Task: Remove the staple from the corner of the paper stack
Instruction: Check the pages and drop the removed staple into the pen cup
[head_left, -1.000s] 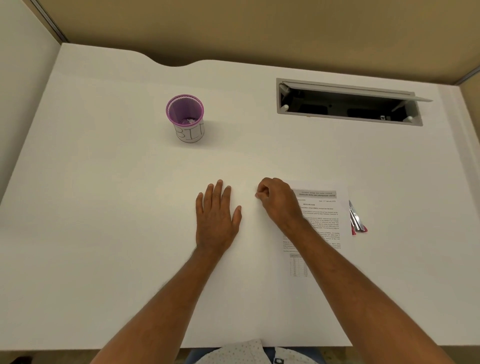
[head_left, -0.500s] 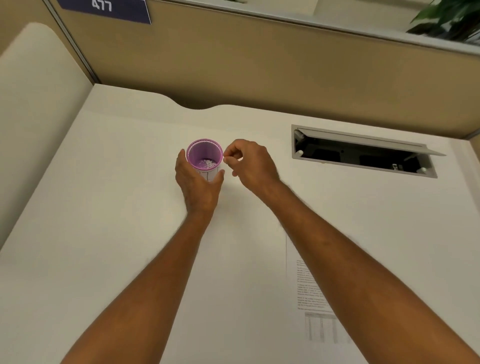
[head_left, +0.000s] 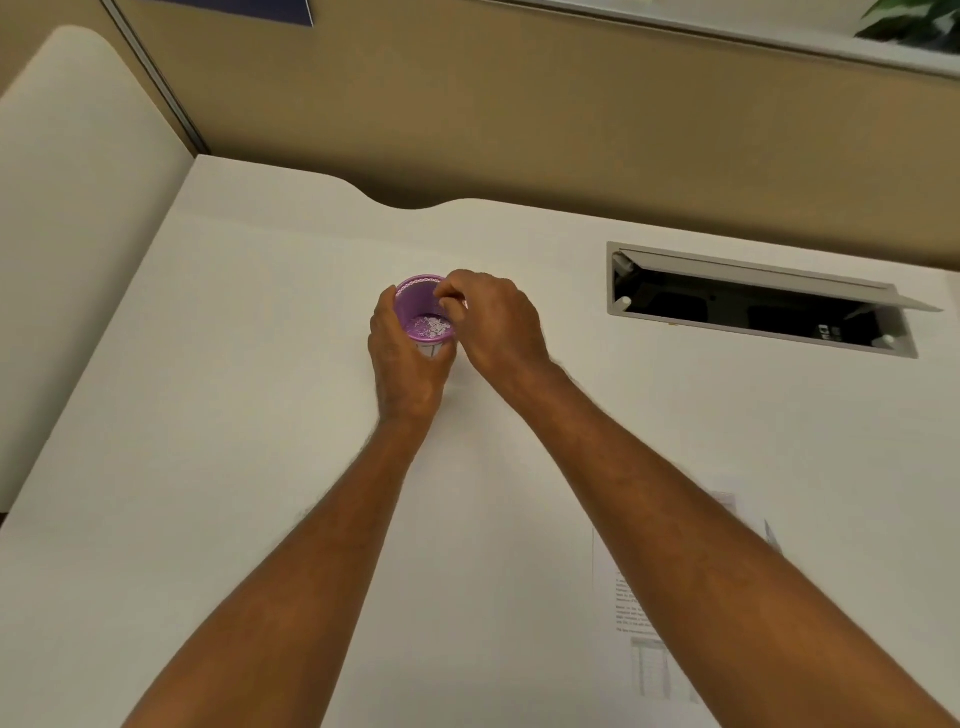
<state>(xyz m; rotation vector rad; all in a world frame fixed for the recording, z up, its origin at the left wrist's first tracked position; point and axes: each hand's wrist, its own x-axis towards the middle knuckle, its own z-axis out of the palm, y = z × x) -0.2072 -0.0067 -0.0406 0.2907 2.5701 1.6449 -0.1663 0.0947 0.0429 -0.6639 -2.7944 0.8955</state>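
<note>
Right hand (head_left: 498, 327) fingers are pinching together over the round purple mesh cup (head_left: 423, 317); any staple there is too small to see. Left hand (head_left: 402, 358) is gripping the cup's side. The paper stack (head_left: 631, 597) is lying well nearer than the cup on the smooth white desk (head_left: 260, 415), tan partition (head_left: 519, 104) standing behind.

Nothing here reads clearly to me. The paper stack (head_left: 636, 613) near my right arm carries printed lines and a grid, all too blurred to make out.
</note>
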